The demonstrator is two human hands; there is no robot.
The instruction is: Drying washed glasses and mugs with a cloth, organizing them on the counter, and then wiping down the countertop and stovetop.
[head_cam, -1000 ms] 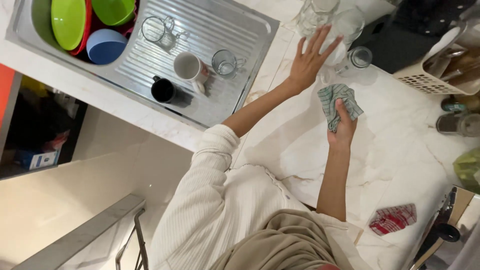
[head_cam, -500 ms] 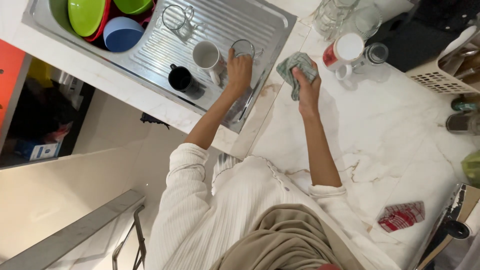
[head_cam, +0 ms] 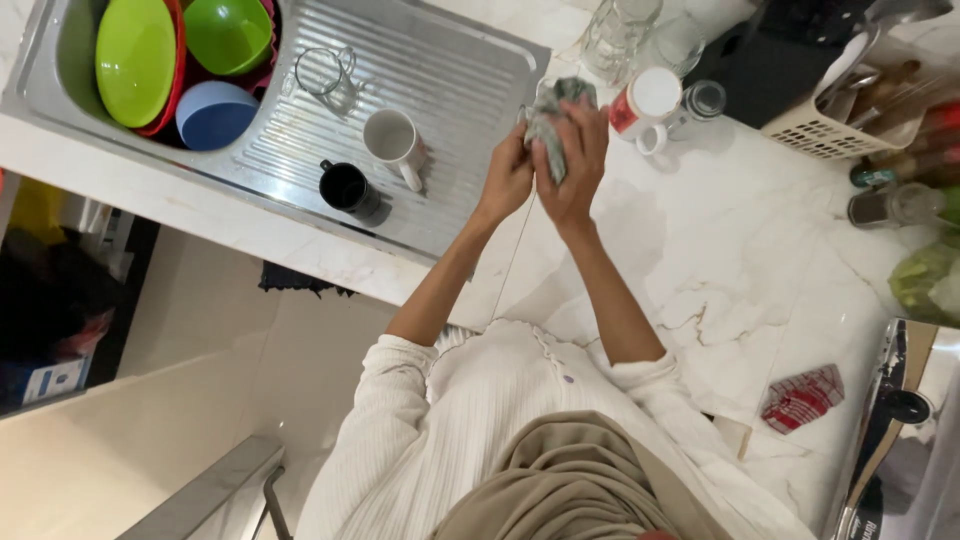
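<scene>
Both hands up together over the seam between the draining board (head_cam: 440, 120) and the marble table (head_cam: 760, 260), near the table's far edge. Right hand (head_cam: 572, 160) wraps a green-grey cloth (head_cam: 556, 112); grip closed around it, fingers curled over the top. Left hand (head_cam: 506, 178) sits just beside it, touching the cloth from the sink side, grip narrow. A small glass looks bundled inside the cloth between the two hands, only a bit of clear rim shows at the left, so hard to be sure.

On the draining board: white mug (head_cam: 392, 140) lying on its side, black mug (head_cam: 347, 187) just in front of it, a clear glass mug (head_cam: 323, 72) further toward the basin. Basin at the far left corner holds two green bowls (head_cam: 135, 60) and a blue bowl (head_cam: 213, 113).

On the table beyond the hands: white-and-red mug (head_cam: 645, 105), a small glass (head_cam: 704, 98) beside it, taller glassware (head_cam: 615, 35) behind. White cutlery basket (head_cam: 830, 115) toward the far right. Red-and-white checked cloth (head_cam: 800, 398) lies well apart, near the right edge.
</scene>
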